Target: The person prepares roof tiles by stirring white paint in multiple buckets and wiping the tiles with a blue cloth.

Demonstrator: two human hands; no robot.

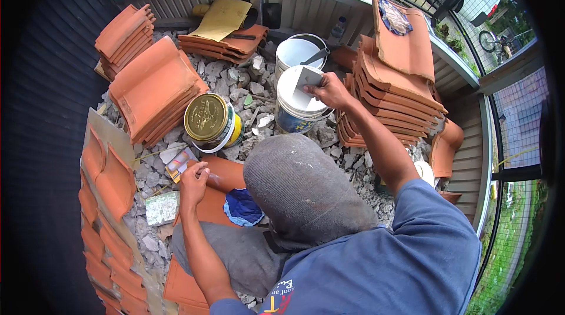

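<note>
My right hand (329, 90) grips a flat grey scraper blade (308, 78) above a white bucket (292, 87) with a blue label. The blade is tilted and lies over the bucket's white top. Closed, with its fingers curled, my left hand (194, 180) is held near my bent knee, over an orange roof tile (222, 172). Whether anything is inside those fingers is hidden. A crumpled blue cloth (243, 207) lies on the tile near my knee. Close beyond my left hand stands a paint can with a gold lid (206, 116).
Stacked orange tiles stand at the left (154, 82) and right (391, 91). Behind the labelled bucket is another white bucket (299, 51) with a trowel-like tool. Broken rubble (238, 88) covers the ground. A tile row (112, 238) runs along the left, and metal sheeting (321, 12) encloses the back.
</note>
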